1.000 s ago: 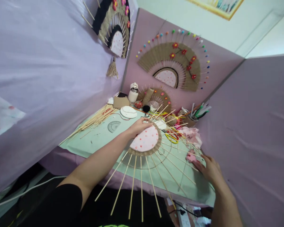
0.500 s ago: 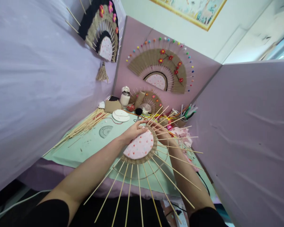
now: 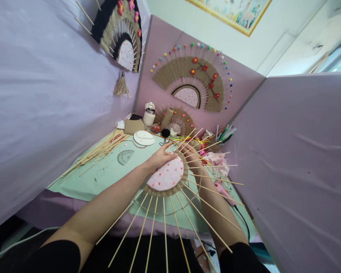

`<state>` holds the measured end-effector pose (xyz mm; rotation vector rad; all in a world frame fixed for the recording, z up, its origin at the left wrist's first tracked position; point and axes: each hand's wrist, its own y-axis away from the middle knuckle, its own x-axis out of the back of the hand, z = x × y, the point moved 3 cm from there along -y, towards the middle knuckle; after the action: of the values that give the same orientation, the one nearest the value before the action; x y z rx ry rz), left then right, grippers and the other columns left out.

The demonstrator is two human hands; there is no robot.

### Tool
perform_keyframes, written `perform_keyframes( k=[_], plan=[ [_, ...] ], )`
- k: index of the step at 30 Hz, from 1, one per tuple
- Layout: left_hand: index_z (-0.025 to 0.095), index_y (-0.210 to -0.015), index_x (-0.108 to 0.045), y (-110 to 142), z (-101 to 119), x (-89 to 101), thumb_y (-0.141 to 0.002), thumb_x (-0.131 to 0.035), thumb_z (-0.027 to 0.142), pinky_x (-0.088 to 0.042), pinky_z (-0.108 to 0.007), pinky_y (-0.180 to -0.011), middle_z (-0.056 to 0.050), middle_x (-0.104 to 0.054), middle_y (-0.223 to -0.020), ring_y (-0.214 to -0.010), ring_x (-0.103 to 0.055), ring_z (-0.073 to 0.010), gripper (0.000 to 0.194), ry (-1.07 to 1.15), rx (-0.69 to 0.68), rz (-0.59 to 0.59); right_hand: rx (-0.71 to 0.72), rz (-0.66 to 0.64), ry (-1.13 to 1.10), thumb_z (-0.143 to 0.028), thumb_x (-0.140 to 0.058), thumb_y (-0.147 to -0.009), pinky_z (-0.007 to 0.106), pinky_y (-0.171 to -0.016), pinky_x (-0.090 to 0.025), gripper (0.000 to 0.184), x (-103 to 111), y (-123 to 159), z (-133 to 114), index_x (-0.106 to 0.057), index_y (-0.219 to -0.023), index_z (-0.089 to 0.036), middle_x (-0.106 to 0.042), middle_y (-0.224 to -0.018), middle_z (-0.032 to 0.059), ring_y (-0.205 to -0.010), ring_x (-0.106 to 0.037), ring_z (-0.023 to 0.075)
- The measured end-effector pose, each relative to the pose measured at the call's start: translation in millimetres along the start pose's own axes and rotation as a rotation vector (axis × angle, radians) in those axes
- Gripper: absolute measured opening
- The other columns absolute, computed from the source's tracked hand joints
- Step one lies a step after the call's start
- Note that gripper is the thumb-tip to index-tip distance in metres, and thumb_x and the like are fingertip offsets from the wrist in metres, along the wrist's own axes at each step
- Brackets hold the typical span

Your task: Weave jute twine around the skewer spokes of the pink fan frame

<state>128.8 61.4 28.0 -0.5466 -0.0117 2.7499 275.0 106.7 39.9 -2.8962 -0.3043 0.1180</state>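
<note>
A half-round fan (image 3: 166, 174) with pink dotted fabric, a woven twine rim (image 3: 184, 172) and several thin wooden sticks (image 3: 165, 223) spreading outward is held above the table. My left hand (image 3: 160, 157) grips its upper left edge, thumb on the fabric and index finger stretched beyond the rim. My right hand (image 3: 191, 154) is behind the upper sticks, fingers bent close to the rim's top end. A loose loop of thin twine (image 3: 184, 207) curves below the rim and up past my right wrist. The sticks partly hide my right fingers, which seem closed on the twine.
Loose sticks (image 3: 96, 153) and a protractor (image 3: 125, 157) lie left on the green table cover (image 3: 102, 182). Behind stand a white bottle (image 3: 149, 115) and a twine cone (image 3: 167, 118). A pink glue gun (image 3: 225, 193) with a black cable is at right. Finished fans (image 3: 216, 85) hang on the partitions.
My right fingers have drawn slightly away from my left fingertips, to the right. My left hand keeps its hold on the fan. The view has shifted a little.
</note>
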Motion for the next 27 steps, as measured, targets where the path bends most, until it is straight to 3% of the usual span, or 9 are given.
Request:
perform_keyframes(
  k=[7,15,21,27],
  plan=[
    [0.017,-0.144,-0.031,0.0,-0.4,-1.2,-0.068,-0.079,0.032,-0.045,-0.021,-0.055,0.0,-0.067,-0.075,-0.056,-0.06,-0.0094,0.091,0.002,-0.001,-0.009,-0.024,-0.006,-0.084,-0.039,-0.072,-0.069,0.027,-0.062,-0.046,0.021,1.8,2.2,-2.4,-0.061,-0.077,-0.022,-0.062,-0.071,-0.003,-0.061,-0.057,0.0127],
    [0.017,-0.141,-0.037,1.0,0.9,-2.6,-0.065,-0.08,0.032,-0.045,-0.022,-0.057,0.0,-0.068,-0.076,-0.059,-0.061,-0.0104,0.089,-0.001,0.007,-0.007,-0.033,0.053,-0.025,-0.042,-0.07,-0.067,0.029,-0.063,-0.047,0.024,2.7,3.7,-2.6,-0.057,-0.076,-0.024,-0.06,-0.069,-0.0026,-0.063,-0.056,0.0146],
    [0.018,-0.137,-0.04,0.9,0.8,-2.7,-0.066,-0.079,0.035,-0.044,-0.02,-0.055,0.002,-0.066,-0.072,-0.056,-0.059,-0.009,0.083,-0.019,0.001,-0.04,-0.036,-0.004,0.034,-0.049,-0.068,-0.069,0.027,-0.058,-0.043,0.029,4.0,4.4,-2.6,-0.056,-0.076,-0.023,-0.057,-0.065,-0.0038,-0.058,-0.053,0.0133],
    [0.016,-0.116,-0.053,-0.8,-1.5,-1.6,-0.062,-0.081,0.04,-0.043,-0.021,-0.055,0.002,-0.065,-0.074,-0.057,-0.059,-0.0096,0.065,-0.028,-0.004,-0.046,-0.02,-0.031,0.106,-0.048,-0.065,-0.076,0.021,-0.054,-0.033,0.031,0.5,11.2,-6.0,-0.055,-0.076,-0.018,-0.05,-0.059,-0.0068,-0.053,-0.042,0.0081]
  ],
)
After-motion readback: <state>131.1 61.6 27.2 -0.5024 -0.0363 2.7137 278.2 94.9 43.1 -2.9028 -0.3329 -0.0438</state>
